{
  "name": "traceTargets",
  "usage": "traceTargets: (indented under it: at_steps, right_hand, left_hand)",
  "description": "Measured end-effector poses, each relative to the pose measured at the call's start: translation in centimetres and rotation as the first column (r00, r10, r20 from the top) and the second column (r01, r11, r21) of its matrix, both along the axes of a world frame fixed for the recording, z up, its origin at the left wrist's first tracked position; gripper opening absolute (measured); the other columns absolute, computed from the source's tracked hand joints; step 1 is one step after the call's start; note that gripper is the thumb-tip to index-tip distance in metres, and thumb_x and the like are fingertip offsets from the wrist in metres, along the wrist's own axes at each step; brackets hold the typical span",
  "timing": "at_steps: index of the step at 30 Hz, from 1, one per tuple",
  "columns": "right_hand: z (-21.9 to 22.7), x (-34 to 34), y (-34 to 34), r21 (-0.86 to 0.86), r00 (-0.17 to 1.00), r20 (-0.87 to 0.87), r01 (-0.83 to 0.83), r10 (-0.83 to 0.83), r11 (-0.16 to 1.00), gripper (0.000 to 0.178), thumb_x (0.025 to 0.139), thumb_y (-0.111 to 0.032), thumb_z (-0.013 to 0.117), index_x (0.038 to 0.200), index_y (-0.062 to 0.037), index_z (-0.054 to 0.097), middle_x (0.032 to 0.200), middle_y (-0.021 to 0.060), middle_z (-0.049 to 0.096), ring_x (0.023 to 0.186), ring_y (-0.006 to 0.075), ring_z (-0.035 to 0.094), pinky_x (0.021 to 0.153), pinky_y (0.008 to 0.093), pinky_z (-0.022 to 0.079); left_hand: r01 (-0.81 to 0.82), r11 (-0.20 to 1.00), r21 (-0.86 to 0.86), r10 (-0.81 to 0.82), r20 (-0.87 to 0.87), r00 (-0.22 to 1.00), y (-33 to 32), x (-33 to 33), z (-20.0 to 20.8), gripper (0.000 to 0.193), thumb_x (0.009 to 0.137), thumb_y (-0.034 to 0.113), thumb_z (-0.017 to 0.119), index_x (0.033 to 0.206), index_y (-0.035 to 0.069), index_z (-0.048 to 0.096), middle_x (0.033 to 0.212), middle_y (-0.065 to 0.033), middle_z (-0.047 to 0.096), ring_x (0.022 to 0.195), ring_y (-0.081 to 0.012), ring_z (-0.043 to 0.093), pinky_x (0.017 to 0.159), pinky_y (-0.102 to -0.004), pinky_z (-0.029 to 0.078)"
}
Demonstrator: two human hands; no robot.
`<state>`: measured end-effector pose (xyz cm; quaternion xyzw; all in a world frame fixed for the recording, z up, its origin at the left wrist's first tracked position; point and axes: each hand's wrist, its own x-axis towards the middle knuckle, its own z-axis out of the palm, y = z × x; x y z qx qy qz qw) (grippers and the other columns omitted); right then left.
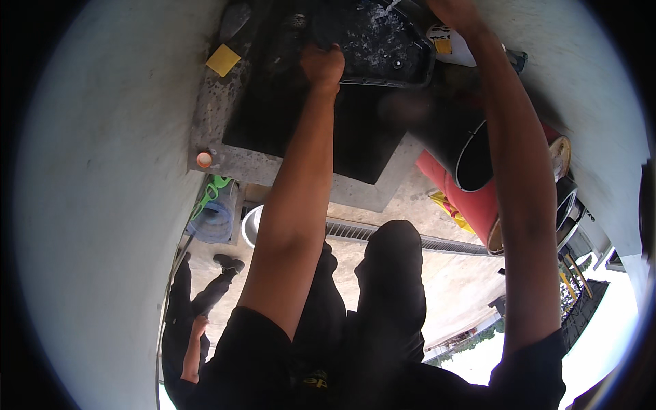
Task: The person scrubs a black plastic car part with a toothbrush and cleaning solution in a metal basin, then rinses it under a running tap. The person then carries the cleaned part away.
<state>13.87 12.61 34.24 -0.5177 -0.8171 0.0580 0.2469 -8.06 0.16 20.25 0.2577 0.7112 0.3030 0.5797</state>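
Note:
A black tray (420,75) with a raised rim lies at the top, its inside wet and flecked with white foam or splashing water. My left hand (323,65) is closed at the tray's near left edge. Something dark is in or just beyond its fingers, too dark to make out. A thin stream of water (392,5) falls into the tray at the upper edge. Beyond the tray's right end, my right hand (454,12) reaches past the top of the view, its fingers cut off. A white plastic jug (456,48) stands close below it.
A yellow sponge or pad (223,60) and an orange cap (204,160) lie on the grey ledge (260,162) at left. A dark bucket (473,160) and a red drum (465,198) stand at right. Another person's leg (213,294) shows at lower left. A drain grate (348,230) crosses the floor.

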Motion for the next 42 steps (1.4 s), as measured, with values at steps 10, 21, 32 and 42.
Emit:
traceTargets:
  at_steps: [10, 21, 32, 42]
  right_hand:
    - [1.4, 0.8, -1.7, -0.002, 0.988, -0.151, 0.019, -0.019, 1.000, 0.026, 0.104, -0.020, 0.052, 0.119, 0.0019, 0.055, 0.112, 0.0261, 0.055, 0.113, 0.0455, 0.054, 0.100, 0.0507, 0.044]
    - [-14.1, -3.3, -12.4, -0.456, 0.759, -0.134, 0.524, -0.638, 0.719, 0.049, 0.094, -0.019, 0.067, 0.137, -0.0006, 0.051, 0.140, 0.0235, 0.048, 0.128, 0.0439, 0.050, 0.104, 0.0520, 0.046]
    - [-21.5, -0.7, -8.1, -0.214, 0.780, -0.337, 0.482, -0.528, 0.849, 0.036, 0.097, -0.032, 0.065, 0.123, -0.0075, 0.058, 0.125, 0.0197, 0.063, 0.115, 0.0414, 0.060, 0.104, 0.0496, 0.047]
    - [-24.1, 0.9, -11.3, -0.383, 0.633, -0.335, 0.586, -0.698, 0.715, 0.027, 0.100, -0.024, 0.062, 0.120, -0.0059, 0.062, 0.129, 0.0179, 0.062, 0.125, 0.0398, 0.057, 0.104, 0.0482, 0.047]
  left_hand:
    - [-0.146, 0.982, -0.116, 0.163, 0.152, 0.975, -1.0, 4.8, 4.7, 0.067, 0.093, 0.013, 0.074, 0.147, -0.008, 0.041, 0.144, -0.0279, 0.052, 0.136, -0.0399, 0.050, 0.109, -0.0586, 0.040]
    - [-0.120, 0.972, 0.200, 0.137, -0.074, 0.988, 1.6, -0.9, 6.0, 0.055, 0.085, -0.002, 0.067, 0.137, -0.006, 0.050, 0.128, -0.0205, 0.062, 0.116, -0.0325, 0.063, 0.094, -0.0458, 0.051]
    - [0.072, 0.921, 0.383, 0.049, -0.297, 0.954, 4.1, 3.2, 2.6, 0.041, 0.077, 0.002, 0.069, 0.118, -0.005, 0.066, 0.109, -0.0165, 0.071, 0.093, -0.0283, 0.072, 0.078, -0.0405, 0.058]
    - [0.081, 0.919, 0.387, 0.040, -0.294, 0.955, 4.7, 3.5, 2.6, 0.039, 0.079, 0.003, 0.061, 0.116, -0.003, 0.070, 0.112, -0.0217, 0.072, 0.095, -0.0315, 0.074, 0.081, -0.0401, 0.060]
